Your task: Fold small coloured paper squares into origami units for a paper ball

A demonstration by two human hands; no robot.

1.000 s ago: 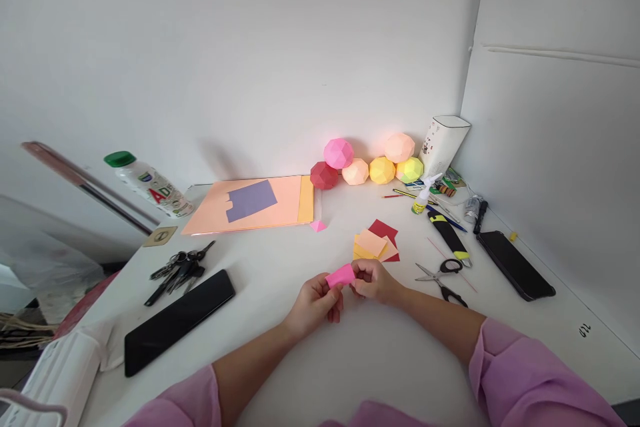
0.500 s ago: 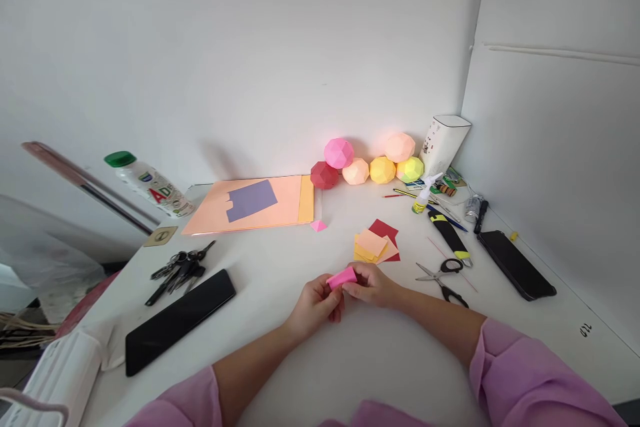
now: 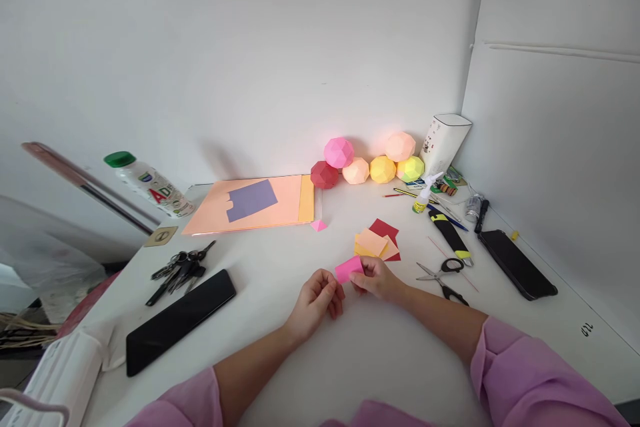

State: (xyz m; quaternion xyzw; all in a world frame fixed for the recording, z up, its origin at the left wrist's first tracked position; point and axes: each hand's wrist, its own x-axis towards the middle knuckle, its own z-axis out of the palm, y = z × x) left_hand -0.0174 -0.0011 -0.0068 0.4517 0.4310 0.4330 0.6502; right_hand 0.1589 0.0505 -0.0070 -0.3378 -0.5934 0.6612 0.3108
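A small folded pink paper (image 3: 348,268) is pinched in my right hand (image 3: 376,279), just above the white table (image 3: 380,353). My left hand (image 3: 318,300) sits right beside it with fingers curled, its fingertips close to the paper's left end but seemingly off it. Just behind my hands lies a small stack of orange, yellow and red paper squares (image 3: 376,242). A tiny pink folded piece (image 3: 318,225) rests farther back.
Several paper polyhedron balls (image 3: 370,161) line the back wall. Large orange sheets with a purple piece (image 3: 253,204) lie at back left. Scissors (image 3: 443,276), a cutter (image 3: 450,233), glue bottle (image 3: 424,195) and phone (image 3: 517,264) are at right; keys (image 3: 179,268), a black phone (image 3: 177,320) and a bottle (image 3: 150,183) at left.
The pink paper has shifted right and turned to show a flatter face. My left hand's fingers have come off it, while the right hand keeps its pinch.
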